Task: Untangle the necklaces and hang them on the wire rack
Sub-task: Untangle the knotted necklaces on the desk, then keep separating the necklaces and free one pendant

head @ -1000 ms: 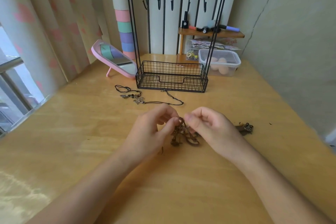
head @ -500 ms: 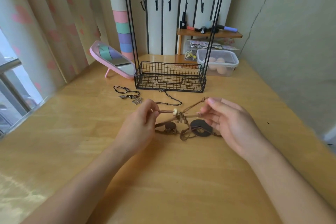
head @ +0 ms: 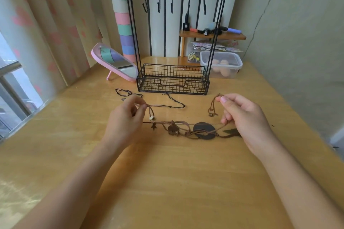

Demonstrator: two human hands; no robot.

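Left hand [head: 125,121] and right hand [head: 243,117] are each pinching cords of the tangled brown leather necklaces [head: 188,129], stretching them above the wooden table [head: 167,182] before the black wire rack [head: 173,78].

Brown cord necklaces [head: 188,133], tangled, stretched sideways just above the middle of the table [head: 167,182], knotted around a dark disc pendant [head: 197,130] and a round brown pendant [head: 172,129]. Black cord necklaces [head: 128,91] loose on the wood nearer the far edge. Black wire rack [head: 172,87] upright just beyond, hooks [head: 158,7] along its top bar.
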